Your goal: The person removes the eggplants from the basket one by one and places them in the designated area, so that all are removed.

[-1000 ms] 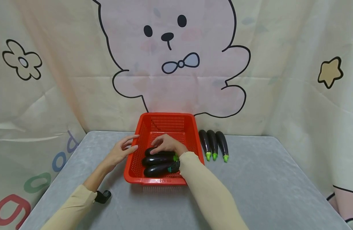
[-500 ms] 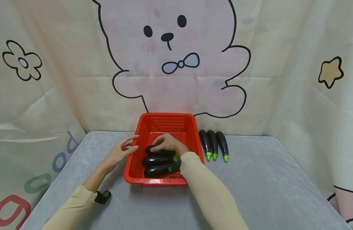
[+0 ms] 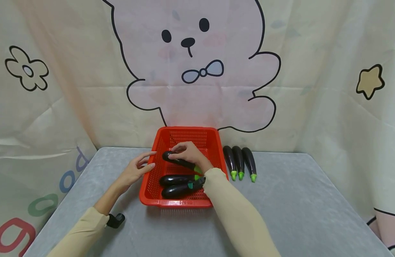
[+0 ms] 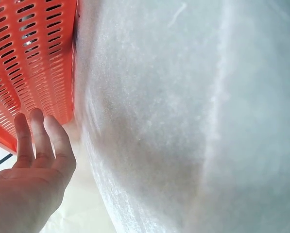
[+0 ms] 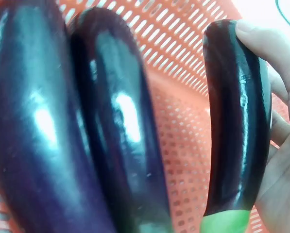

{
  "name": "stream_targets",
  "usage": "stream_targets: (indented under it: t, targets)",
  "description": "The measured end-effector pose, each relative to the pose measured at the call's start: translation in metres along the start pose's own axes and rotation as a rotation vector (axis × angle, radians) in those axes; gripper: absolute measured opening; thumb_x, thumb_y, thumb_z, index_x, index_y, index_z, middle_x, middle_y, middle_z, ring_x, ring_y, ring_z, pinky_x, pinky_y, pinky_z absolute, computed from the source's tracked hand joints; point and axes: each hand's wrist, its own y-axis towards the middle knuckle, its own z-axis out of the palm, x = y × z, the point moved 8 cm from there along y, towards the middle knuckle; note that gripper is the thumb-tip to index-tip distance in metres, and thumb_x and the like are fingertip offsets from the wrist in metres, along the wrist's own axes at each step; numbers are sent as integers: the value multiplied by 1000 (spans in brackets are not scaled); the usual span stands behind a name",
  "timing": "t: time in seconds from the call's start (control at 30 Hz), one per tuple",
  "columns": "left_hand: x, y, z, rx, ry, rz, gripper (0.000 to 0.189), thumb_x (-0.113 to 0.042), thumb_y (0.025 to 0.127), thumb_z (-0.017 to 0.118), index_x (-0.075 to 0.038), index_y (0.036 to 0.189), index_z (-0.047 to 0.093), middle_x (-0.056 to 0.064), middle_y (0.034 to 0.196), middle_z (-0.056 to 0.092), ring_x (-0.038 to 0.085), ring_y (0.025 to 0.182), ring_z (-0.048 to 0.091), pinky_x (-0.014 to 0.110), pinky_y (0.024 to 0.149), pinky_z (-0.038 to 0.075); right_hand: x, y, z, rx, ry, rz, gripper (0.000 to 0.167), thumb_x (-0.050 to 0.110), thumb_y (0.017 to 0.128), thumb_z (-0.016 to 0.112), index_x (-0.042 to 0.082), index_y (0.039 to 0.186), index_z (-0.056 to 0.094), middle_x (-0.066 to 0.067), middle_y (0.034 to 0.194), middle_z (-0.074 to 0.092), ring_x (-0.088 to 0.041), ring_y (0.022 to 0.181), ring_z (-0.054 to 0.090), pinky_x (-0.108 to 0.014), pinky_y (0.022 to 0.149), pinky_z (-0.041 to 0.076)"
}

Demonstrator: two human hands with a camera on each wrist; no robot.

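Observation:
My right hand (image 3: 191, 154) grips a dark purple eggplant (image 3: 182, 162) with a green stem end, held inside the red basket (image 3: 176, 203). In the right wrist view the thumb lies along the rounded end of this eggplant (image 5: 238, 121), and the other fingers are behind it. Two more eggplants lie side by side in the near half of the basket, a slimmer one (image 3: 176, 179) and a thicker one (image 3: 175, 191). My left hand (image 3: 133, 174) is at the basket's left rim with its fingers extended. The left wrist view shows that hand's fingers (image 4: 42, 141) beside the slotted basket wall (image 4: 33, 58).
Three eggplants (image 3: 238, 159) lie in a row on the grey table (image 3: 297, 200), just right of the basket. Behind the table hangs a cream curtain (image 3: 297, 107) with a cartoon bear print. A black wrist strap piece (image 3: 115, 220) sticks out from the left sleeve.
My right hand has raised the far eggplant in the basket and moved it away from the other two, tilting it. The left hand stays at the rim.

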Motion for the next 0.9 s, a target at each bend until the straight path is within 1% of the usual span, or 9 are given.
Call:
stream_targets:
  t: [0.17, 0.47, 0.63, 0.77, 0.9]
  targets:
    - [-1, 0, 0, -8, 11, -1, 57, -28, 102, 64, -17, 153, 44, 23, 142, 51, 41, 120, 58, 49, 92, 53, 8, 1, -5, -34, 41, -17, 27, 23, 89, 82, 9, 110, 75, -4, 104, 72, -25, 97, 63, -35, 82, 56]
    - [-1, 1, 0, -11, 19, 6, 56, -28, 102, 64, -18, 153, 45, 23, 142, 52, 40, 119, 58, 50, 93, 53, 24, -1, -19, -116, 37, -41, 29, 23, 89, 81, 9, 115, 74, -5, 108, 70, -26, 101, 61, -36, 83, 56]
    - [-2, 1, -1, -14, 14, 7, 55, -26, 102, 64, -18, 153, 45, 23, 141, 52, 40, 119, 58, 48, 92, 53, 32, -1, -27, -162, 60, -48, 31, 23, 90, 80, 9, 116, 73, -5, 110, 69, -26, 100, 63, -36, 82, 57]
    - [-2, 0, 0, -13, 13, 1, 56, -27, 101, 65, -18, 153, 45, 23, 142, 51, 40, 120, 57, 48, 92, 53, 41, -5, -33, -187, 102, -53, 33, 23, 90, 81, 8, 118, 72, -7, 112, 69, -28, 97, 66, -36, 82, 58]
    - [-2, -1, 0, -11, 16, -8, 56, -28, 101, 64, -19, 153, 44, 23, 143, 50, 40, 121, 57, 49, 93, 53, 48, -7, -39, -200, 156, -51, 34, 25, 89, 81, 9, 119, 72, -7, 114, 69, -27, 97, 66, -36, 83, 57]
